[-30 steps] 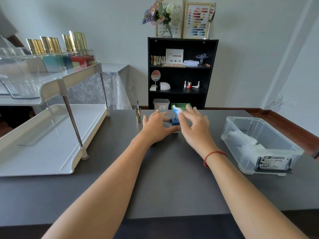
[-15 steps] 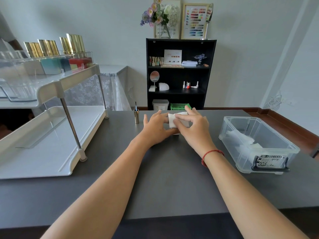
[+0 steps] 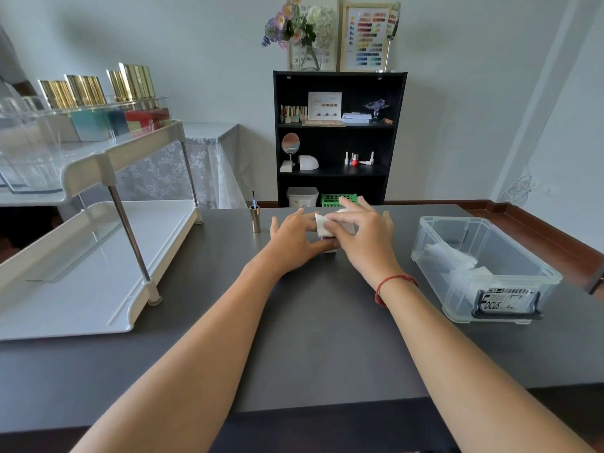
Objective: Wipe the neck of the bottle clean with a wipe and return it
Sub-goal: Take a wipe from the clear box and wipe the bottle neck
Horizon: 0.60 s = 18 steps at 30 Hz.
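Observation:
A small bottle stands on the grey table (image 3: 320,338), almost fully hidden by my hands and a white wipe (image 3: 323,225); only its base (image 3: 330,249) shows. My left hand (image 3: 294,238) grips the bottle's lower part from the left. My right hand (image 3: 362,233) presses the wipe over the bottle's top from the right. The bottle's gold cap with its brush (image 3: 255,219) stands upright to the left of my hands.
A white two-tier rack (image 3: 98,256) fills the table's left side, with boxed gold-capped items on its top tier. A clear plastic bin (image 3: 483,269) holding white wipes sits at right. A black shelf unit (image 3: 340,138) stands behind the table.
One second ago the blue bottle was visible with the wipe above it. The wipe has since come down over the bottle's top, and my right hand now covers it.

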{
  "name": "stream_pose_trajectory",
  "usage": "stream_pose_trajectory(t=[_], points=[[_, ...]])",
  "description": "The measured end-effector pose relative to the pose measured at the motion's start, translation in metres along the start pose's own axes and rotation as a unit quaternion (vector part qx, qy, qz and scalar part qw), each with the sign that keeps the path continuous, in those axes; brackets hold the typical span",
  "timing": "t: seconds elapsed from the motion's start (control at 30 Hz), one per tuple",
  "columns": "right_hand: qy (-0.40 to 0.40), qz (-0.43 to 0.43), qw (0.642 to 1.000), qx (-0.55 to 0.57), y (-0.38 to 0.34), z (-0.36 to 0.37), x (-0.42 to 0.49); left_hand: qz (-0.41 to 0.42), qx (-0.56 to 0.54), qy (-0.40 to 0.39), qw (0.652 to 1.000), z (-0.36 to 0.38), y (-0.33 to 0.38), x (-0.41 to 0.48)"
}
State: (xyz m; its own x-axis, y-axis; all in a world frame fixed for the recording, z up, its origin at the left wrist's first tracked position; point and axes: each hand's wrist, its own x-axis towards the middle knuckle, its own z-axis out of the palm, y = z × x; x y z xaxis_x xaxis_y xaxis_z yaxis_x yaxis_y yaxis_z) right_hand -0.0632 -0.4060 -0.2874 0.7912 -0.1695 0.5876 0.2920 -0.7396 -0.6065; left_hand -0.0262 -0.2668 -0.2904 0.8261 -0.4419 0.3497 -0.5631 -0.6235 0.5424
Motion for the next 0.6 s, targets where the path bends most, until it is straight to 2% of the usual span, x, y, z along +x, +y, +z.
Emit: stream_pose_trajectory(t=[0.2,0.37,0.6], points=[[0.023,-0.036,0.999,0.019,0.0072,-0.0017,0.0,-0.001,0.003,-0.007,1.0,-0.0001,0.0035,-0.001],[0.049,-0.089,0.995,-0.02,0.0037,0.0001,-0.0002,-0.004,0.005,-0.005,1.0,0.0003,0.0044,-0.0017],[0.071,-0.083,0.994,-0.003,0.0025,-0.0043,0.0,-0.024,0.026,-0.023,0.999,0.0042,-0.005,0.0038]])
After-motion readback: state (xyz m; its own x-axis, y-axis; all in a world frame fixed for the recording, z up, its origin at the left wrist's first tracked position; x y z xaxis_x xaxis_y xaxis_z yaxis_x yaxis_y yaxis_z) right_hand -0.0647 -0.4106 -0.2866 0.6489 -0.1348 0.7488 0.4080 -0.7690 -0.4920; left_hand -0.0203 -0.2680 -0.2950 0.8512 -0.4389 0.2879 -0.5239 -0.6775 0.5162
